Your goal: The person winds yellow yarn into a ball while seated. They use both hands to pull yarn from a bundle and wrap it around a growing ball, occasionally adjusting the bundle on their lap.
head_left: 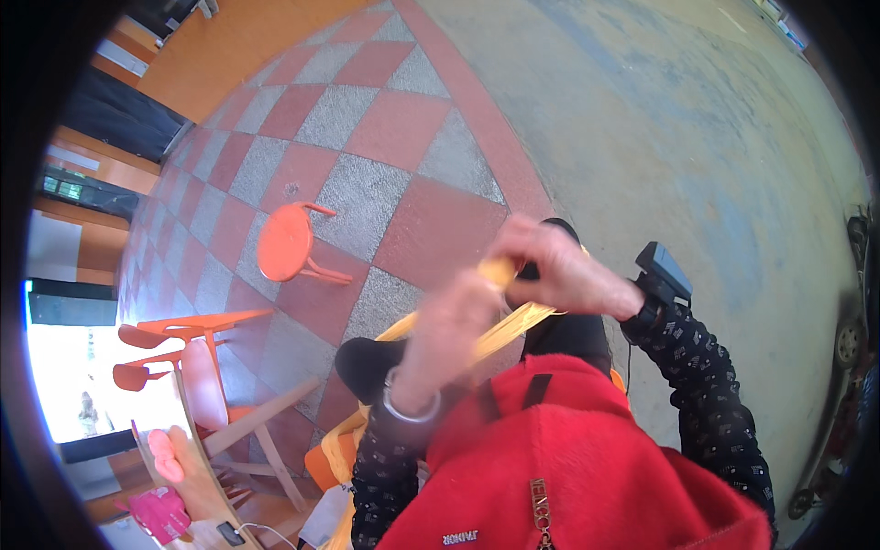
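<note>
Both my hands meet above my lap, blurred by motion. My left hand, with a silver bangle at the wrist, is closed around a small ball of yellow yarn. Curled over the far side of that ball is my right hand; blur hides whether its fingers grip the yarn. A dark device is strapped to my right wrist. Below the hands, a loose skein of yellow strands stretches between my dark-clad knees. More yellow yarn hangs at my left side, over something orange.
An orange round stool stands ahead on red and grey floor tiles. To the left are an orange chair and a wooden table bearing pink yarn, a pink bag and a cabled black device. Wheels show at far right.
</note>
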Tool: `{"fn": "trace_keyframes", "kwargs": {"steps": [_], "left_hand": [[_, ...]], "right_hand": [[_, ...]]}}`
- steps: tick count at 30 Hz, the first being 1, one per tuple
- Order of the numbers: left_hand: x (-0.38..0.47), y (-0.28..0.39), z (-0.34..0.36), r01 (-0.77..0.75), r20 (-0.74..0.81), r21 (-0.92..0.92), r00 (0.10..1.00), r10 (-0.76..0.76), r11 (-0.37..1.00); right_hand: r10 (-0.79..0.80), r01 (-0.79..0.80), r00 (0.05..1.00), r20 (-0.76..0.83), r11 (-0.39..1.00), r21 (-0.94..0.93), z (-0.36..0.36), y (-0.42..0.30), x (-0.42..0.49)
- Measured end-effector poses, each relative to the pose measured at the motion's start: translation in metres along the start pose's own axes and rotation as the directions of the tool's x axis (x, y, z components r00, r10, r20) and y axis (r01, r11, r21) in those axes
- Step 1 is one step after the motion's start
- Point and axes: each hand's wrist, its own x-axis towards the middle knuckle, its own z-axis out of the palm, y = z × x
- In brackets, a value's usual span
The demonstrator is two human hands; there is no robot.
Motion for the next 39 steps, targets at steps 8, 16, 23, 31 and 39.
{"fn": "trace_keyframes", "kwargs": {"steps": [8,16,23,31,39], "left_hand": [[-0.013,0.003,-0.019,0.333,0.127,0.058,0.932,-0.338,0.941],[-0.029,0.01,-0.027,0.416,0.249,0.004,0.88,-0.404,0.909],[-0.075,-0.011,-0.067,0.588,0.297,0.03,0.767,-0.569,0.808],[-0.236,-0.056,-0.193,0.786,0.101,0.348,0.511,-0.854,0.511],[-0.318,-0.09,-0.307,0.989,-0.439,0.135,0.0,-0.899,-0.066]], "right_hand": [[0.076,-0.044,0.989,-0.126,0.97,0.237,0.014,-0.004,0.005],[0.2,-0.156,0.979,-0.046,0.869,0.47,0.029,-0.004,0.011],[0.04,-0.132,0.826,0.563,0.983,0.125,0.065,-0.01,0.005],[0.004,-0.528,0.846,0.533,0.154,0.835,0.105,-0.03,0.025],[0.085,-0.597,0.802,0.591,0.141,0.79,0.147,-0.023,0.025]]}}
